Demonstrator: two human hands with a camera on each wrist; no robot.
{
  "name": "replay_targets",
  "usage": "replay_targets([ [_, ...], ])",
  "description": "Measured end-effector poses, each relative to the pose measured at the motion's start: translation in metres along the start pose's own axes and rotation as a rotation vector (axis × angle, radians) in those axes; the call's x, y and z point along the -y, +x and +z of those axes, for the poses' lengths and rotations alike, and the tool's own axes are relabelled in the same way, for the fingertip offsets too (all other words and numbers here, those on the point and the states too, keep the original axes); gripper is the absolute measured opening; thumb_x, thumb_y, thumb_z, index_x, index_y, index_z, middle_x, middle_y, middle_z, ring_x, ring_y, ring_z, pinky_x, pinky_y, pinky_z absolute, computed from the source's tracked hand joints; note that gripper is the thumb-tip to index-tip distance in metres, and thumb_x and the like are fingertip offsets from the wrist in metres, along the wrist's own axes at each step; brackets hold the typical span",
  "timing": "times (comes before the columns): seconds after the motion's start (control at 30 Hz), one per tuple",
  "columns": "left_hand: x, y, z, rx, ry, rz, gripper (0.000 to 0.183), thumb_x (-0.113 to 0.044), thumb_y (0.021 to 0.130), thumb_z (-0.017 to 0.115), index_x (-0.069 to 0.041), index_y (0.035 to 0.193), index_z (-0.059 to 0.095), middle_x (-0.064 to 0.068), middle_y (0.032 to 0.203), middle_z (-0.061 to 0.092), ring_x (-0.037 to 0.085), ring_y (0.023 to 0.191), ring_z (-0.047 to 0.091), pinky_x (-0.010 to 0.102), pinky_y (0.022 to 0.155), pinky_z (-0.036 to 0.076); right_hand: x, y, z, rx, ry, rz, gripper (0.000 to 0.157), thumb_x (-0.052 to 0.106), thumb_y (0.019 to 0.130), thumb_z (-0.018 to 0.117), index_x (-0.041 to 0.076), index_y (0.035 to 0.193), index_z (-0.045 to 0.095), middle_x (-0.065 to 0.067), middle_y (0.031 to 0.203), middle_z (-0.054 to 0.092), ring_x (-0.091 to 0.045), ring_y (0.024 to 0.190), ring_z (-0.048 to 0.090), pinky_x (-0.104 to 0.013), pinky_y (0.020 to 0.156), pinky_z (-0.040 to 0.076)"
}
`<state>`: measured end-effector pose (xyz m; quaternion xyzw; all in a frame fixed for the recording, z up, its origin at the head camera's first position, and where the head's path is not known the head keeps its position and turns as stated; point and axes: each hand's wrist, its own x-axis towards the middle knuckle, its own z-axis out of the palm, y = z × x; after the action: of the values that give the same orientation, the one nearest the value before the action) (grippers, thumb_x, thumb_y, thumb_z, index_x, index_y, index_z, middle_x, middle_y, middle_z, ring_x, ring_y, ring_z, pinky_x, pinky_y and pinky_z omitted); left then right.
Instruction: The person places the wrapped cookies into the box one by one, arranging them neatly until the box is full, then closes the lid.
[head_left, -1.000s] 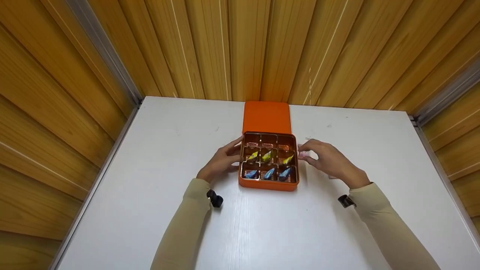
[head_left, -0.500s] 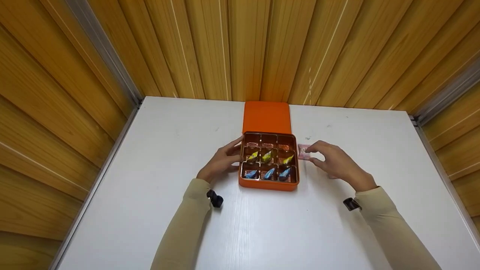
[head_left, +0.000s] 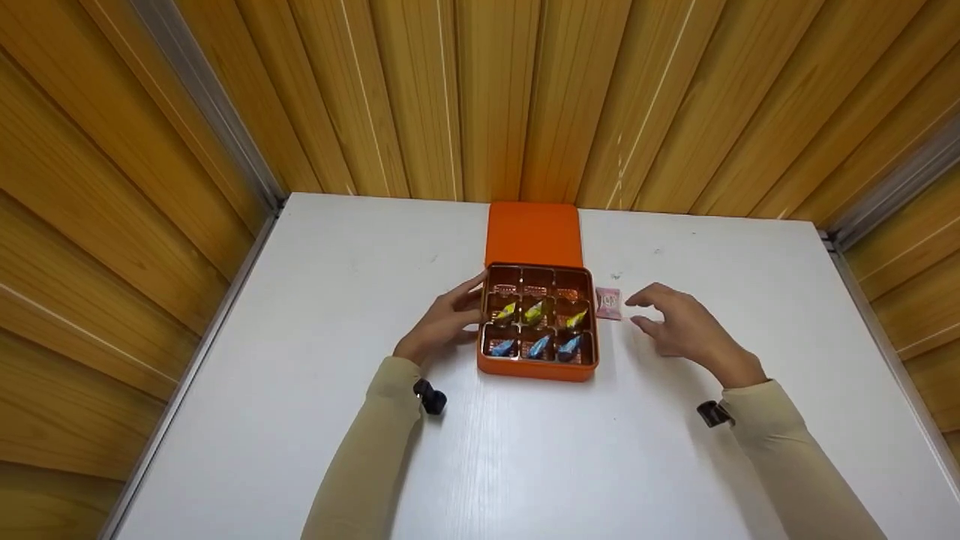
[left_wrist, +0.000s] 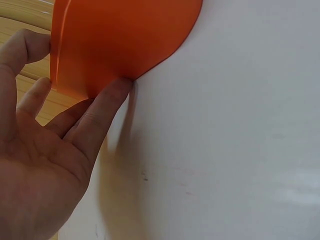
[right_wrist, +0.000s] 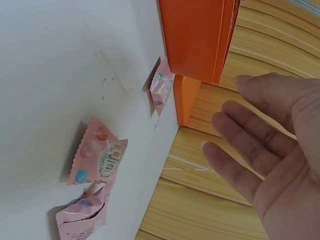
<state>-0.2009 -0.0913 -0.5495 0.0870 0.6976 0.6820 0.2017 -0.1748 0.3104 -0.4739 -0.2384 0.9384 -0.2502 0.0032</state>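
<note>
An orange box (head_left: pixel 537 370) with a divided tray stands in the middle of the table in the head view, its orange lid (head_left: pixel 533 234) lying behind it. Yellow-wrapped pieces (head_left: pixel 533 313) sit in the middle row and blue-wrapped pieces (head_left: pixel 538 347) in the front row. Nothing lies in the back row. The left hand (head_left: pixel 444 322) rests its fingertips against the box's left side, fingers mostly straight in the left wrist view. A pink wrapped candy (head_left: pixel 609 304) lies close by the box's right side. The right hand (head_left: pixel 686 330) hovers just right of it, fingers apart and holding nothing.
Two more pink candy packets, one flat (right_wrist: pixel 102 156) and one tilted (right_wrist: pixel 84 214), lie on the white table (right_wrist: pixel 50 90) in the right wrist view. Wood-patterned panels (head_left: pixel 420 97) wall in the table's back and sides.
The right hand has let go of the pink candy beside the box and drawn back to the right, uncovering it. The left hand and the box have stayed put.
</note>
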Motion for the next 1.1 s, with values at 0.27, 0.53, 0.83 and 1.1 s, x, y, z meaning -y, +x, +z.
replay_targets([
  [0.27, 0.001, 0.000, 0.000, -0.001, 0.027, 0.012, 0.080, -0.011, 0.100, 0.070, -0.033, 0.168, 0.034, 0.009, 0.164, 0.045, 0.026, 0.141, 0.053, 0.051, 0.100, 0.057, -0.008, -0.006, 0.000, -0.029, 0.011, 0.024, 0.026, -0.002, 0.094, 0.077, -0.001, 0.120, 0.073, -0.017, 0.118, 0.071, -0.043, 0.111, 0.069, -0.061, 0.094, 0.055],
  [0.53, 0.001, 0.001, 0.000, -0.006, 0.027, 0.002, 0.079, -0.012, 0.100, 0.070, -0.034, 0.167, 0.036, 0.010, 0.164, 0.044, 0.026, 0.141, 0.054, 0.047, 0.097, 0.059, -0.015, -0.013, -0.003, -0.021, 0.036, 0.077, 0.027, -0.001, 0.095, 0.075, -0.004, 0.122, 0.072, -0.020, 0.121, 0.070, -0.045, 0.113, 0.067, -0.064, 0.096, 0.053],
  [0.83, 0.001, 0.001, -0.001, 0.010, -0.002, 0.019, 0.078, -0.008, 0.101, 0.068, -0.031, 0.168, 0.034, 0.011, 0.164, 0.045, 0.026, 0.141, 0.053, 0.050, 0.100, 0.057, -0.020, -0.020, -0.004, -0.025, 0.039, 0.124, 0.029, 0.001, 0.096, 0.075, -0.006, 0.124, 0.070, -0.022, 0.124, 0.069, -0.046, 0.115, 0.065, -0.064, 0.099, 0.050],
  [1.1, 0.000, 0.000, 0.000, 0.001, 0.001, 0.002, 0.077, -0.013, 0.102, 0.071, -0.034, 0.167, 0.035, 0.010, 0.164, 0.044, 0.026, 0.143, 0.051, 0.050, 0.099, 0.057, -0.029, -0.028, -0.007, -0.074, -0.003, 0.133, 0.029, -0.001, 0.095, 0.075, -0.007, 0.122, 0.070, -0.025, 0.124, 0.069, -0.048, 0.118, 0.064, -0.065, 0.100, 0.049],
])
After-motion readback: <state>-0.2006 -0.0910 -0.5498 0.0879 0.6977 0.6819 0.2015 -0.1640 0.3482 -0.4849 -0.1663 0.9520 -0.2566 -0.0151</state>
